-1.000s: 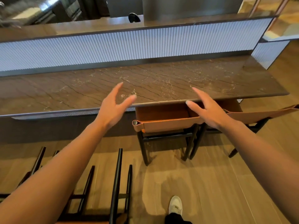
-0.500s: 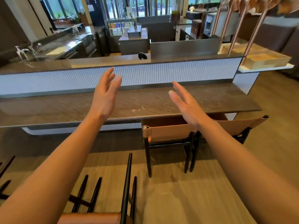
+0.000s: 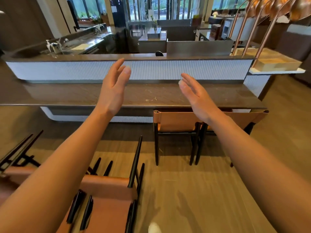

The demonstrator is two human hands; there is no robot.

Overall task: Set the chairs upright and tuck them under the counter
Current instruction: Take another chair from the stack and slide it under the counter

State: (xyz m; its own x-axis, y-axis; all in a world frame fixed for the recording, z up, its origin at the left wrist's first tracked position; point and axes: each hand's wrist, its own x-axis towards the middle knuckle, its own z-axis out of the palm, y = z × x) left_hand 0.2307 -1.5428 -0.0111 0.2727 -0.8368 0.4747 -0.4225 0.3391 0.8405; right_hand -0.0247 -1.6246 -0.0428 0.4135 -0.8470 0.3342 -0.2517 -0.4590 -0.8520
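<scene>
Two upright chairs with tan leather backs and black legs stand tucked under the dark stone counter: one at centre right, another further right. A tipped chair lies on the floor at lower left, legs pointing up toward the counter. A second tipped chair lies at the far left, partly cut off. My left hand and my right hand are raised in the air over the counter, fingers spread, holding nothing and touching no chair.
A raised bar ledge with white ribbed cladding runs behind the counter. Copper lamp arms and a wooden tray sit at the right end. Wooden floor stretches between me and the counter. A kitchen with a sink lies beyond.
The view has lifted and pulled back from the counter. Both hands rose away from the upright chair's back, staying spread. The tipped chair at lower left has come further into view.
</scene>
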